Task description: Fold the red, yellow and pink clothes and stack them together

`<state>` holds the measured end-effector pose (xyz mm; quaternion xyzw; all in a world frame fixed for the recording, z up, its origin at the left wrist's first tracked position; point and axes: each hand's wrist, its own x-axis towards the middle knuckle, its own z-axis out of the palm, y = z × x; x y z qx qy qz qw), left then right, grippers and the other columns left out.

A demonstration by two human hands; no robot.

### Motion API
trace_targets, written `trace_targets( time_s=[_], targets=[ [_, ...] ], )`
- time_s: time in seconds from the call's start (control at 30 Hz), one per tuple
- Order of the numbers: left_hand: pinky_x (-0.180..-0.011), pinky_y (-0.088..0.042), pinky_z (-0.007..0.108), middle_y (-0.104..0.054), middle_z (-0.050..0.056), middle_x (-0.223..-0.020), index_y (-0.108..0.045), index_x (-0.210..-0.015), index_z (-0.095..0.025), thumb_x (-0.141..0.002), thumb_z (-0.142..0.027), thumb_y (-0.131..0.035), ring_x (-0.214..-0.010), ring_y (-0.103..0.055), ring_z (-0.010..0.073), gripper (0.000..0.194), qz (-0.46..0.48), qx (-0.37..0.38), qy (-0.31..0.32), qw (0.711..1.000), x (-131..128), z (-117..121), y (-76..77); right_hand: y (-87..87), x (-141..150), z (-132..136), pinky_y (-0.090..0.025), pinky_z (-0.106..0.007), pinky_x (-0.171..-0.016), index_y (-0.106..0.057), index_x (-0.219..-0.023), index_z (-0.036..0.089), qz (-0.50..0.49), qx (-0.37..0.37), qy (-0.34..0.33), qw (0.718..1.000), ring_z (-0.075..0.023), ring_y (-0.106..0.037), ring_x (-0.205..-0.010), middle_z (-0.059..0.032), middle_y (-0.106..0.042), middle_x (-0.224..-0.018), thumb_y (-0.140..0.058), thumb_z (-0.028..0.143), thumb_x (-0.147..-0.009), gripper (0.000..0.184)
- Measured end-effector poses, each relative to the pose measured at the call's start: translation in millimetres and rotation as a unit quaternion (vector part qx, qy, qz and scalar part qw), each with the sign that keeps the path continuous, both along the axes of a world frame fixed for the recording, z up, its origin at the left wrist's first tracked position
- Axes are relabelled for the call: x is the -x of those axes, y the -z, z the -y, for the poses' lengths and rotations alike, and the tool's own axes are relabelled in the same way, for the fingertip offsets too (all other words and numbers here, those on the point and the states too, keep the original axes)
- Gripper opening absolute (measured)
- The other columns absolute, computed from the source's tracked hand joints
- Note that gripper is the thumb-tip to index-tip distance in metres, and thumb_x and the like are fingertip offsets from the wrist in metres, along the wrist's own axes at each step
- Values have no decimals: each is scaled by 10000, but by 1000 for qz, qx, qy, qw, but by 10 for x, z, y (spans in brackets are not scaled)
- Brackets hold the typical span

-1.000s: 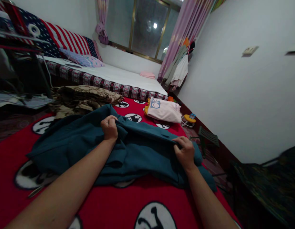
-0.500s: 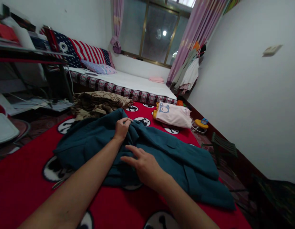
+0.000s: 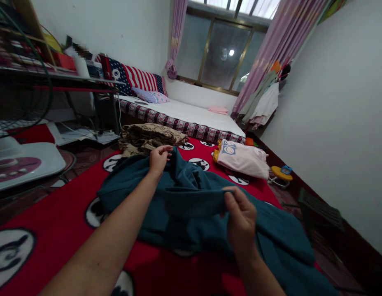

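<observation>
A dark teal coat (image 3: 191, 234) lies spread across a red blanket (image 3: 67, 205) with white round cartoon patches. My left hand (image 3: 158, 161) is closed at the coat's far edge, its fingertips pinching the cloth. Nearer to me, my right hand (image 3: 242, 213) grips the end of a wide flat band of the same teal fabric, raised off the rest of the coat. Between the hands the cloth bunches into folds. Whether the band is a belt or a collar I cannot tell.
Brown patterned cloth (image 3: 150, 133) lies folded beyond the coat. A folded pale pink garment (image 3: 243, 158) rests at the far right of the blanket. A yellow stool (image 3: 282, 173) and a dark folding stool (image 3: 320, 209) stand right; a cluttered desk (image 3: 80, 80) stands left.
My right hand, spread open before, has closed on the teal band and lifted it to the right. My left hand stays at the coat's far edge. The view has shifted left.
</observation>
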<state>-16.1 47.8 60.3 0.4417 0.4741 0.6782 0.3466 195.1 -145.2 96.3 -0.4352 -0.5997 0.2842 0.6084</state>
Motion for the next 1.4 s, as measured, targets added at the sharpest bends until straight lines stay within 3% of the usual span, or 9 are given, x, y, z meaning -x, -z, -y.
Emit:
trace_targets(
  time_s=[0.2, 0.4, 0.6, 0.77, 0.9, 1.0, 1.07, 1.2, 1.4],
  targets=[
    [-702, -553, 284, -710, 87, -990, -728, -960, -142, -702, -63, -437, -812, -668, 179, 396, -148, -18, -52, 987, 23, -83, 132, -333, -574, -136, -422, -245, -563, -611, -769, 211, -167, -70, 51, 982, -139, -528, -669, -23, -551, -753, -534, 381, -893, 224],
    [-1090, -376, 420, -534, 108, -1366, -630, -1265, -209, -699, 14, -498, -1295, -451, 288, 623, -400, -53, -166, 900, 13, 34, 110, -369, -1061, -253, -440, -284, -552, -525, -717, 228, -202, 19, -6, 979, -127, -453, -560, 19, -418, -664, -505, 410, -891, 253],
    [-995, -422, 439, -605, 110, -1302, -340, -1496, -249, -713, -87, -583, -1184, -551, 316, 835, -516, -5, -100, 850, 12, 92, 55, -406, -1099, -129, -364, -268, -461, -550, -692, 226, -100, 52, -78, 991, -139, -421, -518, 14, -413, -575, -578, 432, -830, 250],
    [-842, -492, 323, -729, 51, -1043, -581, -1327, -267, -635, -72, -608, -966, -668, 276, 720, -481, 45, -72, 873, 114, 75, -52, -418, -1121, -184, -412, -227, -428, -634, -723, 186, -178, 72, -18, 981, -124, -516, -540, -17, -568, -648, -725, 364, -731, 199],
    [-765, -496, 313, -742, 65, -960, -770, -943, -243, -682, -101, -580, -944, -669, 276, 353, -473, 117, -121, 865, 224, 83, -122, -420, -1285, -356, -438, -151, -397, -617, -821, 196, -347, 37, 118, 930, -58, -522, -458, 41, -621, -673, -531, 229, -897, 119],
    [-836, -482, 354, -730, 77, -1006, -766, -952, -249, -725, -105, -556, -1000, -646, 281, 341, -528, 166, -135, 822, 256, 105, -115, -387, -1449, -434, -486, -134, -412, -545, -749, 193, -512, 38, 210, 832, -37, -497, -365, 80, -581, -566, -352, 184, -983, 304],
    [-877, -473, 397, -713, 87, -1064, -760, -976, -258, -739, -103, -552, -1049, -620, 298, 352, -563, 187, -110, 798, 253, 120, -99, -333, -1531, -453, -532, -150, -459, -522, -727, 189, -552, 49, 232, 800, -41, -531, -373, 81, -576, -542, -330, 205, -999, 333],
    [-963, -420, 531, -623, 114, -1225, -722, -1100, -301, -694, -115, -626, -1197, -511, 361, 456, -634, 179, -36, 751, 239, 151, -138, -228, -1569, -459, -535, -163, -461, -525, -755, 191, -498, 56, 208, 840, -52, -577, -412, 69, -624, -598, -479, 243, -946, 203],
    [-1128, -175, 613, -416, 30, -1489, -740, -1035, -371, -633, -232, -774, -1415, -256, 352, 426, -685, 36, 154, 711, 144, 182, -299, -242, -1496, -426, -400, -130, -354, -412, -705, 201, -523, 93, 236, 814, -46, -455, -320, 111, -440, -455, -347, 219, -981, 285]
  ],
)
